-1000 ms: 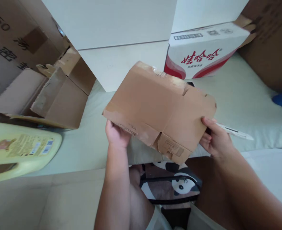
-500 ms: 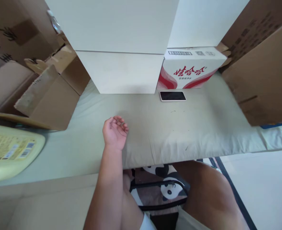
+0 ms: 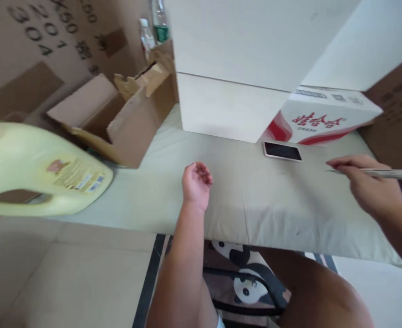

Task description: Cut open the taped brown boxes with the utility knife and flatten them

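My left hand (image 3: 197,186) rests palm up on the pale green cloth (image 3: 228,177), its fingers loosely curled and nothing in it. On the right, my right hand (image 3: 368,182) is above the cloth, its fingers closed around a thin white pen-like stick (image 3: 397,173). The stick's narrow tip points left, past the fingers. Between the two hands, nearer the white boxes, a phone (image 3: 282,151) with a dark screen lies flat.
A tall white box (image 3: 224,107) and a white box with red print (image 3: 323,119) stand behind the phone. At left are an open cardboard box (image 3: 135,130), a large yellow jug (image 3: 60,168) and plastic bottles (image 3: 160,27).
The view has turned left, so the boxes, phone and my left hand sit further right. My right hand has come into view from the right, holding the white stick.
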{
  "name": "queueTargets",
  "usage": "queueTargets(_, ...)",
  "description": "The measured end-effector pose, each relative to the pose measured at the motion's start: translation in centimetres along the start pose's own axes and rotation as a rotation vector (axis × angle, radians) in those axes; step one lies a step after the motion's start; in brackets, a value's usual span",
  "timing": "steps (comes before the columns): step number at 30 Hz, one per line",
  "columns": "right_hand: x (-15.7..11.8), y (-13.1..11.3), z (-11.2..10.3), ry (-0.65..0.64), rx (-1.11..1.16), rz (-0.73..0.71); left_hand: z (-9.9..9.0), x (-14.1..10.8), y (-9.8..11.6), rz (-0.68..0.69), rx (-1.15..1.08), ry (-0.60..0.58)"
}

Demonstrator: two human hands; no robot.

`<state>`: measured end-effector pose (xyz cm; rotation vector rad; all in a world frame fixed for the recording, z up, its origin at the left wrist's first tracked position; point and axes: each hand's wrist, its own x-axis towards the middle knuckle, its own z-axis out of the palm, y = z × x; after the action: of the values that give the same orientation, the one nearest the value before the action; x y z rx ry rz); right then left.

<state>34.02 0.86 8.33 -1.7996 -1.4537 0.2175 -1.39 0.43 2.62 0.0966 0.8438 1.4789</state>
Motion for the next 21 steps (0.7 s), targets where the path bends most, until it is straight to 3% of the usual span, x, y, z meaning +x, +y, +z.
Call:
queueTargets(3, -0.9, -6.5, 4.5, -0.267, 0.079, -0.025, -1.0, -0.3, 0.9, 0.085, -0.050, 0.065)
queueTargets(5, -1.4, -11.4, 8.1, -0.398, 0.131, -0.141, -1.7, -0.4, 1.8, 0.149, -0.081, 0.147)
queueTargets(11, -4.2, -26.4, 20.3, -0.683, 0.131, -0.795, -3.3, -0.3, 4.4, 0.223, -0.140, 0.245)
queueTargets(14, -5.7, -32.4, 25.5, -0.740, 0.048, -0.967, -3.5, 0.1, 4.9, 0.227, -0.141, 0.256)
queueTargets(16, -6.2, -34.8, 27.9, -0.731, -0.069, -0.954, -3.6, 0.3, 4.8, 0.226, -0.133, 0.246)
queueTargets(18, -6.3, -35.5, 29.0, -0.694, -0.192, -0.894, -4.0, 0.3, 4.8, 0.246, -0.119, 0.241)
queueTargets(21, -6.1, -33.6, 27.7, -0.638, -0.240, -0.848, -5.1, -0.1, 5.2, 0.496, -0.061, 0.432)
